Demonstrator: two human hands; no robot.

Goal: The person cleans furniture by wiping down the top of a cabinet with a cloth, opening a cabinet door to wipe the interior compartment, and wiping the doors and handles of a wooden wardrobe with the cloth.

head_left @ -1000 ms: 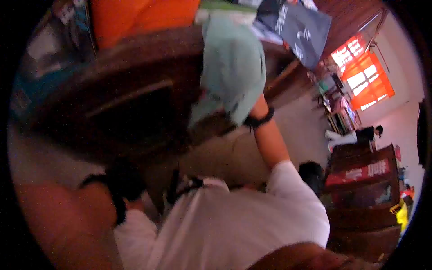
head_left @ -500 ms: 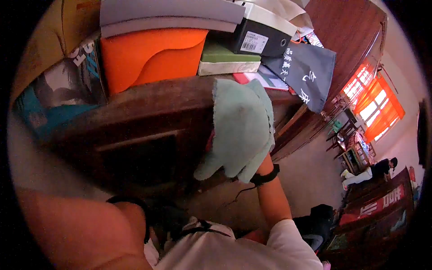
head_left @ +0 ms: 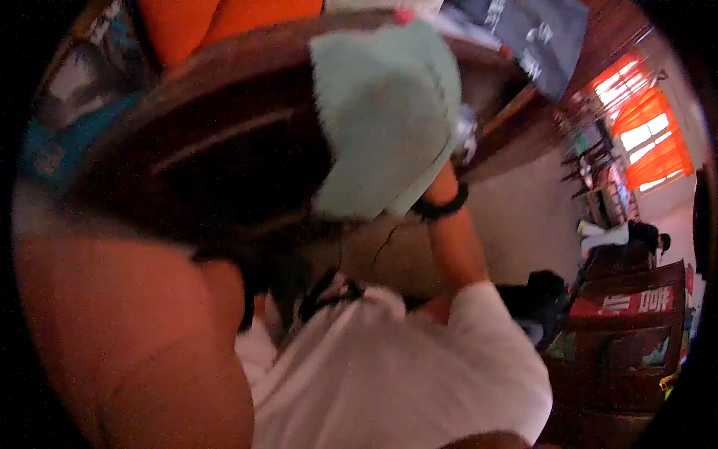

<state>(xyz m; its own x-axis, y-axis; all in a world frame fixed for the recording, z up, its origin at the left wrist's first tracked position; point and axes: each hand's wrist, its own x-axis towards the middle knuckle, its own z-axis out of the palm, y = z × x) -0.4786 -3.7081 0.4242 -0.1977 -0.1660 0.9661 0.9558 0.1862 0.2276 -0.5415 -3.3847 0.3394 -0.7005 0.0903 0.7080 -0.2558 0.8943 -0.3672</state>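
Note:
A pale green cloth (head_left: 385, 120) with uneven edges and a darker patch hangs in front of the dark wooden cabinet (head_left: 239, 60). My right forearm, with a black band at the wrist, reaches up behind this cloth. The cloth covers my right hand and its fingers; it is held up there, its top near the cabinet's upper edge. Something shiny and whitish (head_left: 465, 135), too blurred to name, shows at the cloth's right edge. My left arm fills the lower left, a black band round it, and my left hand does not show.
Orange boxes (head_left: 239, 19) and a dark grey bag with white characters (head_left: 535, 37) lie on the cabinet top. A teal printed package (head_left: 82, 142) is at the left. Far right, a person (head_left: 624, 236) is near dark furniture with a red sign (head_left: 617, 303), below orange curtains (head_left: 651, 142).
The view has tilted down, so the cabinet and boxes sit higher in the frame. The cloth has moved up in the view with my right arm, and its lower edge has changed shape.

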